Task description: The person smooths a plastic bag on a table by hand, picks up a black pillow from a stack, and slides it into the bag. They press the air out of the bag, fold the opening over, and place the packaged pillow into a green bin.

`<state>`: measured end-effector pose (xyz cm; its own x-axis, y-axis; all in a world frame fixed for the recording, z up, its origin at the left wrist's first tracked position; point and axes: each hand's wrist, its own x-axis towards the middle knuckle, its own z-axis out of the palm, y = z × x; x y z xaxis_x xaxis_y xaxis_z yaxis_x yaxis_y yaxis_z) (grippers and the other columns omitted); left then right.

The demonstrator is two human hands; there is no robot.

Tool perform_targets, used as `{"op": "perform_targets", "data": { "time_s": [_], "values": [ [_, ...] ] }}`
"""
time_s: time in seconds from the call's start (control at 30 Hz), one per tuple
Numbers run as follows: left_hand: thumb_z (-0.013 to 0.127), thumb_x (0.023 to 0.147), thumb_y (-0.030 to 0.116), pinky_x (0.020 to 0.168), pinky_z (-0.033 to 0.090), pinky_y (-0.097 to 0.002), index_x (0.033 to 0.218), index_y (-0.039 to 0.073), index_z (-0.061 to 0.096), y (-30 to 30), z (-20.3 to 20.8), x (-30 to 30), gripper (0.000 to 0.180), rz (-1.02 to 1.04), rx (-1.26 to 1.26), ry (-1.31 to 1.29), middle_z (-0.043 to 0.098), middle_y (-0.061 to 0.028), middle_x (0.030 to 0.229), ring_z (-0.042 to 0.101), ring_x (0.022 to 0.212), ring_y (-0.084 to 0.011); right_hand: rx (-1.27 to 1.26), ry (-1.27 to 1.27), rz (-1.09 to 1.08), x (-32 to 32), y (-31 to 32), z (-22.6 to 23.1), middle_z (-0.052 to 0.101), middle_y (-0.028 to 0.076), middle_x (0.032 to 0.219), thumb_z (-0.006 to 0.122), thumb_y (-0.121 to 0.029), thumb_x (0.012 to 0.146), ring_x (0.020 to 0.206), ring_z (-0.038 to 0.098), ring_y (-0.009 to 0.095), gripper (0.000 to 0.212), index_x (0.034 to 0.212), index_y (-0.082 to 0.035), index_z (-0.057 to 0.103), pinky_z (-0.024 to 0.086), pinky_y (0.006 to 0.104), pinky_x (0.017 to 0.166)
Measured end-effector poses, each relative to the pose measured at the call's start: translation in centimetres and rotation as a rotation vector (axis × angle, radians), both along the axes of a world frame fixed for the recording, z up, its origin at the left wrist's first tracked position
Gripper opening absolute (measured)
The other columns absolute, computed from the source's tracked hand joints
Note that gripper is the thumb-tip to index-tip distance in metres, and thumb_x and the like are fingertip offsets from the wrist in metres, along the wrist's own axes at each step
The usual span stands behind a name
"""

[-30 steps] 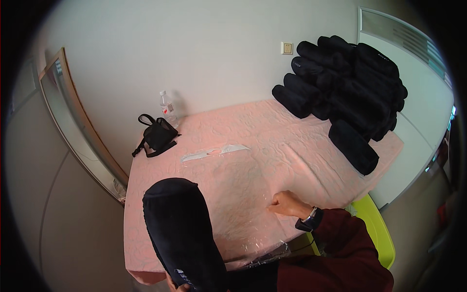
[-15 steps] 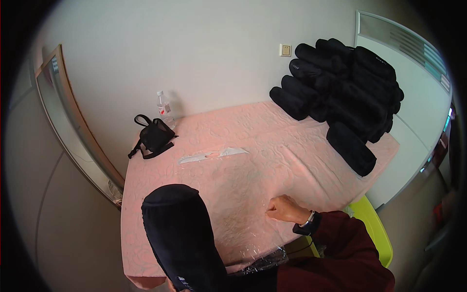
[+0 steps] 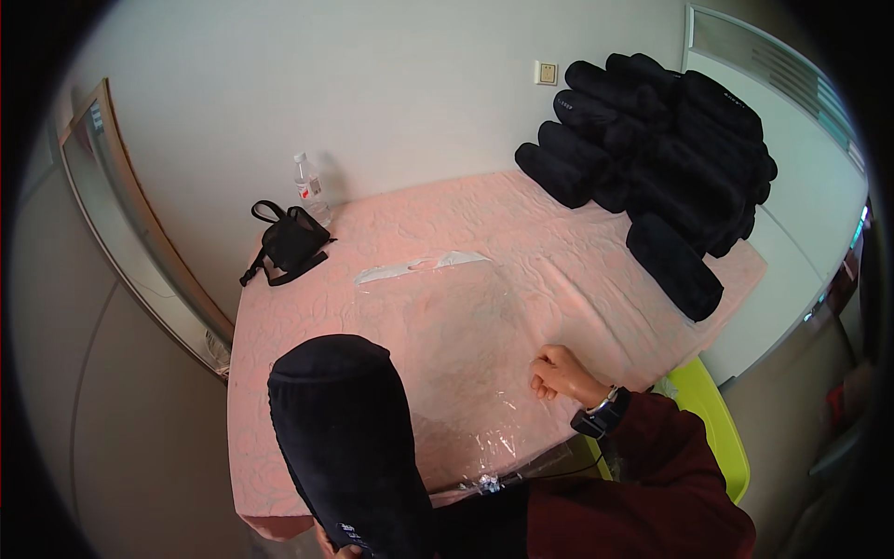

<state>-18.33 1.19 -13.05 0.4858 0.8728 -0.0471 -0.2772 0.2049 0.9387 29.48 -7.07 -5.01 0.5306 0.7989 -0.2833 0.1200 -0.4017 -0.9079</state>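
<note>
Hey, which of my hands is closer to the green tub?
Right. Your right hand is over the table, left of the green tub; your left hand holds the lower end of the black cushion, much farther left.

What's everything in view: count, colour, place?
table: one, pink cover, centre
cushion: one, black, lower left
cushion pile: many, black, back right
bag: one, clear and white, table middle
pouch: one, black, back left
bottle: one, clear, beside pouch
tub: one, lime, lower right
wall: one, white, behind
socket: one, cream, wall
framed panel: one, brown-edged, left
watch: one, black, right wrist
sleeve: one, maroon, right
left hand: one, holding cushion
right hand: one, by bag
</note>
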Motion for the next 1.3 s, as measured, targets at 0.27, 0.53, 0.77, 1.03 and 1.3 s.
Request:
{"op": "perform_targets", "data": {
  "time_s": [0.27, 0.53, 0.77, 1.03, 1.3],
  "values": [
    [0.074, 0.074, 0.030, 0.104, 0.045, -0.0432, 0.149, -0.001, 0.037, 0.1, 2.1, 2.0, 0.089, -0.014, 0.055, 0.028, 0.054, -0.0153, 0.138, 0.055, 0.122, -0.0296, 0.199, 0.217, -0.286, 0.0, -3.0, -1.5, 0.065, 0.013, 0.078, 0.049, -0.017, 0.099, 0.059, 0.065, 0.019, 0.018, 0.098, 0.002, 0.050, 0.054, 0.0316, 0.052],
    [0.072, 0.075, 0.026, 0.110, 0.041, -0.0448, 0.152, 0.001, 0.033, -1.7, 0.3, 2.9, 0.090, -0.144, -0.203, -0.104, 0.051, -0.0157, 0.144, 0.052, 0.128, -0.0315, 0.147, 0.157, -0.019, -3.0, -2.2, -0.2, 0.064, 0.013, 0.077, 0.048, -0.018, 0.101, 0.059, 0.065, 0.021, 0.019, 0.095, -0.001, 0.048, 0.055, 0.0322, 0.053],
    [0.070, 0.076, 0.025, 0.110, 0.041, -0.0444, 0.152, 0.002, 0.033, 0.4, 0.7, 2.3, 0.087, -0.122, -0.191, -0.183, 0.051, -0.0164, 0.144, 0.053, 0.127, -0.0324, 0.564, 0.136, -0.325, -1.3, -1.3, 1.7, 0.065, 0.013, 0.077, 0.048, -0.018, 0.101, 0.059, 0.065, 0.018, 0.019, 0.092, -0.002, 0.046, 0.054, 0.0307, 0.053],
    [0.068, 0.076, 0.025, 0.108, 0.044, -0.0435, 0.148, 0.001, 0.037, 1.2, 2.4, 2.8, 0.081, -0.078, -0.154, -0.244, 0.053, -0.0175, 0.140, 0.056, 0.123, -0.0322, 0.172, 0.148, -0.085, -2.1, -2.0, -1.0, 0.067, 0.014, 0.079, 0.048, -0.017, 0.102, 0.059, 0.065, 0.017, 0.018, 0.097, 0.000, 0.049, 0.055, 0.0280, 0.055],
    [0.066, 0.076, 0.025, 0.105, 0.047, -0.0426, 0.143, 0.000, 0.041, 1.5, 6.0, 4.9, 0.076, -0.028, -0.136, -0.295, 0.056, -0.0187, 0.136, 0.060, 0.119, -0.0319, 0.209, 0.067, 0.379, -3.6, -2.3, -0.5, 0.067, 0.008, 0.092, 0.051, -0.018, 0.103, 0.079, 0.067, 0.014, 0.029, 0.120, 0.004, 0.055, 0.057, 0.0289, 0.066]
  ]
}}
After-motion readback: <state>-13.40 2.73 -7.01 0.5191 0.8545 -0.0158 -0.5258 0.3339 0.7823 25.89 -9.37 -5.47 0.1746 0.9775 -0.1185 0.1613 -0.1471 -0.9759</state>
